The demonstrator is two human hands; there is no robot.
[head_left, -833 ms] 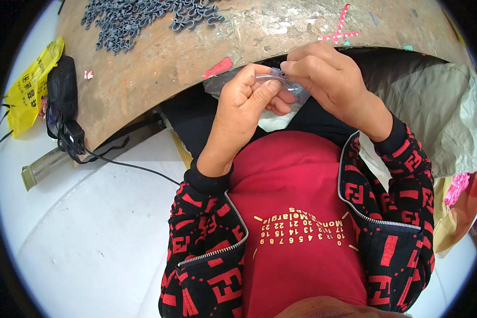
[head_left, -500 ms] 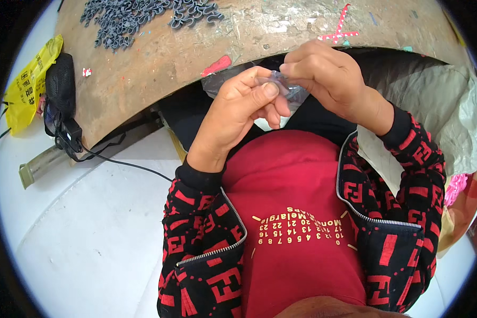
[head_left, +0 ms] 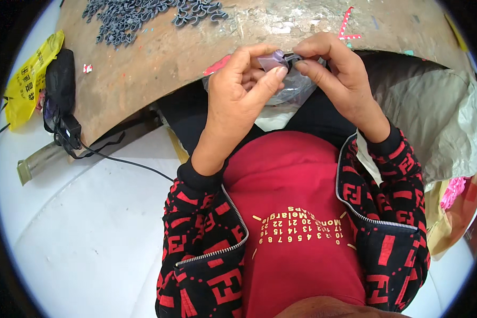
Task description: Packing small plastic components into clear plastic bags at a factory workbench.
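Note:
My left hand [head_left: 242, 87] and my right hand [head_left: 338, 74] meet above my lap at the edge of a worn wooden table [head_left: 159, 63]. Between the fingertips of both sits a small grey-purple part [head_left: 277, 59], with a dark piece at its right end pinched by my right thumb and forefinger. A clear plastic bag [head_left: 293, 87] hangs under the hands, partly hidden by them. A heap of several small grey clips [head_left: 138, 13] lies at the far left of the table.
A yellow plastic bag [head_left: 29, 79] and a black pouch [head_left: 61, 79] with a black cable [head_left: 116, 156] lie at the table's left end. A grey-beige sack [head_left: 440, 122] and pink material [head_left: 453, 191] sit to my right. White floor [head_left: 79, 228] spreads on the left.
Both hands have risen toward the table edge and drawn closer at the fingertips. The small grey-purple part now shows between the fingers, above the clear bag.

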